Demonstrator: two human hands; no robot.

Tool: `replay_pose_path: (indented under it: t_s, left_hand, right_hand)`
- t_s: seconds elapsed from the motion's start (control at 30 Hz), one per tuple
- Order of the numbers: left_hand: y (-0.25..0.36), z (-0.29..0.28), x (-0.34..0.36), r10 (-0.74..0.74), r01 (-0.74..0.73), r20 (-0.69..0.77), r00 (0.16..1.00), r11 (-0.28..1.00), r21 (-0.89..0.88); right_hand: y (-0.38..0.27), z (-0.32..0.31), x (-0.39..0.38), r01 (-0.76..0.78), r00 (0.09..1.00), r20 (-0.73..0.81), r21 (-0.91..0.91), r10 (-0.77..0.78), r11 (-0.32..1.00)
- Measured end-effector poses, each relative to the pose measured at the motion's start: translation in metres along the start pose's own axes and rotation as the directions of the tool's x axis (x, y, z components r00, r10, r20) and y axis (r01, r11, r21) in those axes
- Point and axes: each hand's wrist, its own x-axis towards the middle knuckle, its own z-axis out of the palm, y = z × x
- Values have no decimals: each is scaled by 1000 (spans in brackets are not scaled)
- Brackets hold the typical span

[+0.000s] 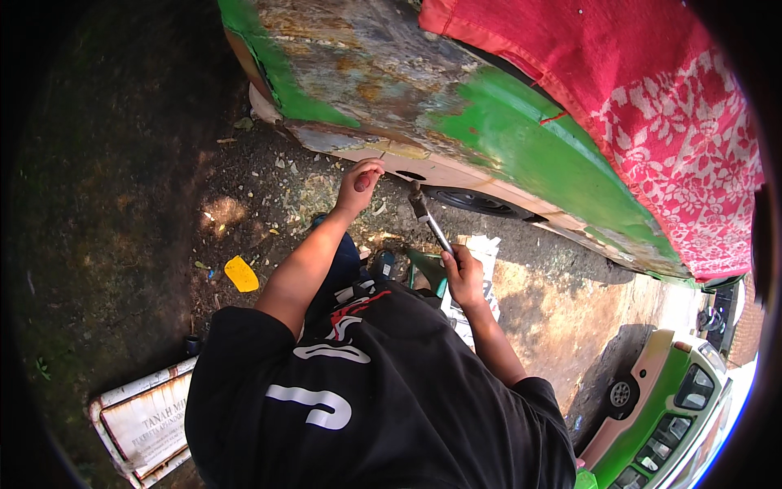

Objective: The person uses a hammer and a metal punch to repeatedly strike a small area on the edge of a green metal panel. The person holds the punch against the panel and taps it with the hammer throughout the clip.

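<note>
My left hand (357, 186) grips the red handle (363, 181) of a small tool at the cream lower edge (444, 173) of a vehicle's body; the tool's tip cannot be made out. The fingers of my right hand (463, 273) are wrapped round a metal-shafted hammer (432, 224), its head raised just right of my left hand, near a dark opening in that edge. Above, the body panel (521, 147) shows green paint around rusty, bare patches. A black wheel (476, 202) sits partly under the body.
A red floral cloth (635, 122) drapes over the vehicle. On the dirt ground lie a yellow piece (241, 274), pale sheets (485, 253) by my legs and a rusty-framed white sign (130, 444). A green-and-cream van (676, 416) stands at lower right.
</note>
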Motion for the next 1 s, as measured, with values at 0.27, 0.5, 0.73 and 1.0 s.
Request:
replay_pose_path:
  t_s: [0.27, 0.5, 0.73, 1.0]
  left_hand:
    - [-11, -1, 1, -54, 50, -55, 997, 997, -61]
    - [-17, 1, 4, -82, 73, -46, 996, 982, -176]
    - [-6, 9, 10, -172, 164, -86, 981, 982, -95]
    - [-21, 10, -9, 64, -69, -71, 995, 995, -66]
  right_hand:
    - [-13, -3, 9, -85, 991, 100, -33, 88, 996]
    - [-83, 3, 40, 193, 967, 169, 5, -191, 981]
    - [-75, 14, 52, 379, 916, 230, -220, -329, 899]
    - [-78, 4, 42, 281, 938, 233, -78, -256, 957]
